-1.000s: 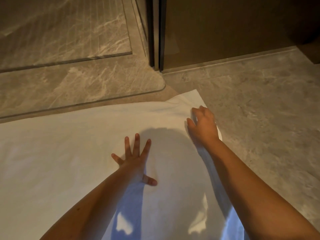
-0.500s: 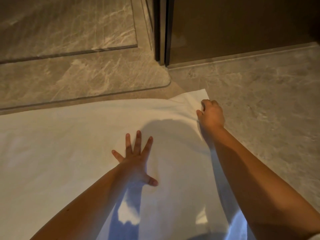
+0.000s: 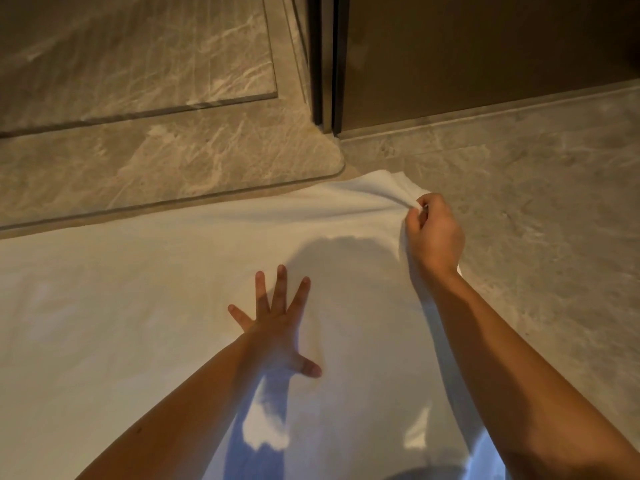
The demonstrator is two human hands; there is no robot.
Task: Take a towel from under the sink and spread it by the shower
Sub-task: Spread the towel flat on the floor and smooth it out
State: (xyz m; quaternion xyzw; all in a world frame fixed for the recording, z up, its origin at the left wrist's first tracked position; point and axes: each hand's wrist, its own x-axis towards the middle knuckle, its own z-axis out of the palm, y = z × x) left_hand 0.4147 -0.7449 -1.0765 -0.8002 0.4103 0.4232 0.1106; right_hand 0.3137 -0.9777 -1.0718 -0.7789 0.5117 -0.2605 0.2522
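White towel (image 3: pixel 138 289) lies flat on the grey stone floor (image 3: pixel 536 220), filling the lower left and centre of the frame. Its long axis runs left to right along the curved edge of the marble shower step (image 3: pixel 156 168) in the upper left. Its far edge sits just beside that step, not on it as far as you can see.

The one part not yet flat is the far right corner, right of centre, where the cloth is lifted and creased into folds that run toward your right hand (image 3: pixel 434 233). That hand is the nearer one to the corner. It pinches the towel's right edge between thumb and curled fingers, with the forearm reaching in from the lower right.

Your left hand (image 3: pixel 277 327) lies in the middle of the frame, palm down on the cloth, fingers straight and spread, thumb out to the right. It grips nothing and pins the centre.

The creased corner lies up and to the left of the pinch, toward the dark door post (image 3: pixel 323 64). The pull probably wants to go outward to the right while the flat palm holds the rest in place.
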